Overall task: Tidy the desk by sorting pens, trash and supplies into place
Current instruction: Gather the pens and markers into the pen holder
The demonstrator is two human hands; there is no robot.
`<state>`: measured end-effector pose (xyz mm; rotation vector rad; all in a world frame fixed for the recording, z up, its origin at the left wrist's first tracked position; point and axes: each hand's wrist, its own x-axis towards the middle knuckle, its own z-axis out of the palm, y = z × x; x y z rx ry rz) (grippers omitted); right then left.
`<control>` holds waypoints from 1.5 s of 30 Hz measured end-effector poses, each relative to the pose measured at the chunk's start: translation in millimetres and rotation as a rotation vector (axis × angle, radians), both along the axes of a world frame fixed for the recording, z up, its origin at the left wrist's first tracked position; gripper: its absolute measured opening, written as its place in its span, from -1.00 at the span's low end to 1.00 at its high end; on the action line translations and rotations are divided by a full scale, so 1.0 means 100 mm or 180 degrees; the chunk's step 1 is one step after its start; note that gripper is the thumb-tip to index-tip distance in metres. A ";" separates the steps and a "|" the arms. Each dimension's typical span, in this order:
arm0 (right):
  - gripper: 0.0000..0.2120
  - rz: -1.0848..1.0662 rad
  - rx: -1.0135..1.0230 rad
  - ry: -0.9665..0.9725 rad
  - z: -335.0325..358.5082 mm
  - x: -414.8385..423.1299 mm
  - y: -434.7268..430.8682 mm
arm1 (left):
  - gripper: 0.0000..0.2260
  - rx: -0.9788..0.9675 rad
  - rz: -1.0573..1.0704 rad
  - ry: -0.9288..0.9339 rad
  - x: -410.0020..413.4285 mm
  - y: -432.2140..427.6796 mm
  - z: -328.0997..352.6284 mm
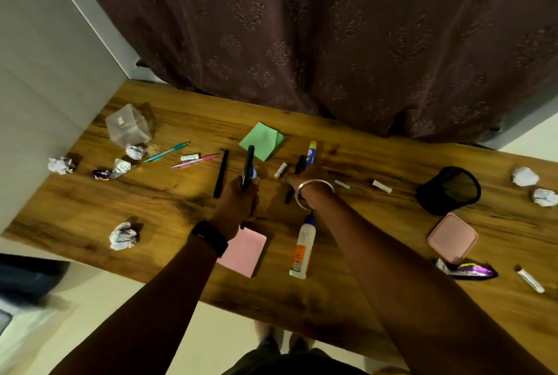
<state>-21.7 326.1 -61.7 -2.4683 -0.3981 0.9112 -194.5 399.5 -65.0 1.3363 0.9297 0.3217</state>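
Two bare forearms reach out from the near edge over the desk (377, 223), a slab of brown wood with dark streaked grain; the left wrist wears a black watch (208, 237), the right a thin silver bangle (314, 193). The left hand (237, 204) is curled in a fist round a dark pen (248, 163), smooth and straight, which stands out of it toward the far side; a blue bit shows beside it at the knuckles. The right hand (306, 181) lies palm down over a black pen (299, 164), whose ends stick out far and near of it; the fingers are blurred and mostly hidden, so I cannot tell whether they grip.

Just near of the left hand lies a pink pad (244, 254), flat and square; right of it, under the right wrist, a glue bottle (302, 247) of white plastic with a blue cap lies on its side. Far of the hands sits a green pad (262, 140); right of that, a blue glue stick (311, 151) with a yellow cap. Left of the left hand lie a matte long pen (221, 173), a slim pink pen (196, 160) and a teal pen (167, 151); further left, a clear box (128, 125). Crumpled paper balls (123, 235) are scattered at both ends. To the right stand a black mesh cup (450, 190) and a rounded pink case (453, 237); near that lies a shiny purple wrapper (471, 270). A brown embossed curtain (332, 27) hangs behind.
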 end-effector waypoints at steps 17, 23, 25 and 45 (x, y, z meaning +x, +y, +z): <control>-0.82 0.1642 0.0894 -0.0176 0.17 -0.83 0.60 | -0.80 -0.0010 0.0831 -0.0086 -0.58 0.30 -0.06; -0.59 0.1371 0.0138 -0.0793 0.05 -1.14 1.32 | -0.85 0.0017 0.1013 0.0141 -0.82 0.81 -0.14; -0.57 0.1432 -0.0195 -0.0930 -0.01 -1.22 1.41 | -0.84 0.0057 0.0892 0.0106 -0.89 0.93 -0.10; -0.62 0.1009 0.0761 -0.0944 -0.42 -1.38 1.84 | -0.72 -0.0102 0.0286 -0.0122 -1.32 1.83 -0.22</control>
